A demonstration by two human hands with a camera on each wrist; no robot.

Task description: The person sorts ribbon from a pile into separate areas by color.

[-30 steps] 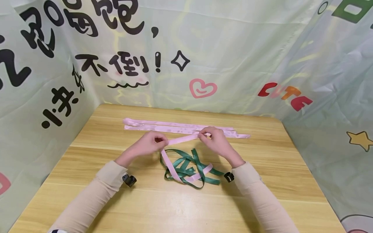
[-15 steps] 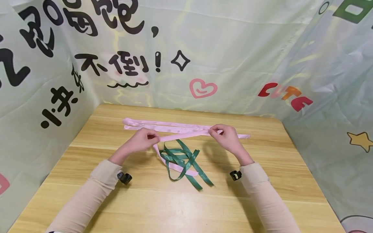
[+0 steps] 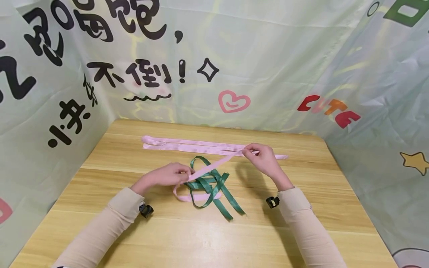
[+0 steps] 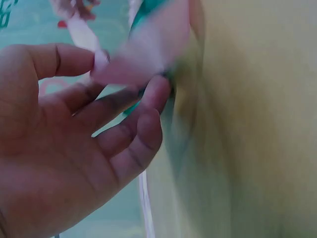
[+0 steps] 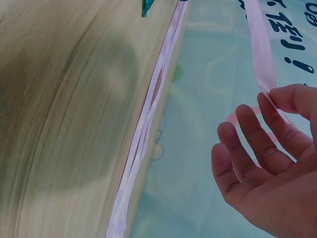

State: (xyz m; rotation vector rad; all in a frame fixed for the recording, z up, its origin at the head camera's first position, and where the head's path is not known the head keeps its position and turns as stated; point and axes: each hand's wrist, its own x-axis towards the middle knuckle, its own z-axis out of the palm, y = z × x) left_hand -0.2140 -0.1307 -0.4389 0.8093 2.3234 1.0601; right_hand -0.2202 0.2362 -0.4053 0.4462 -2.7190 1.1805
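Note:
A pink ribbon (image 3: 214,165) slants up between both hands. My left hand (image 3: 169,174) pinches it low, beside the green ribbon (image 3: 202,182); in the left wrist view thumb and forefinger meet on the pink ribbon (image 4: 143,54), which blurs there. Higher and to the right, my right hand (image 3: 263,158) pinches the ribbon's other part between thumb and forefinger, its remaining fingers spread loosely in the right wrist view. The pink ribbon's tail loops down from the left hand and passes under the tangled green ribbon on the table.
Folded lengths of pink ribbon (image 3: 187,146) lie straight across the back of the wooden table (image 3: 214,238). Behind and at the sides hangs a printed pale green cloth (image 3: 268,67). Each cuff carries a small black camera (image 3: 146,210).
The hands spread apart, the right moving rightward. The left then dropped lower and slightly right, tilting the pink ribbon. The green ribbon shifted left, and its loose ends now point toward the front.

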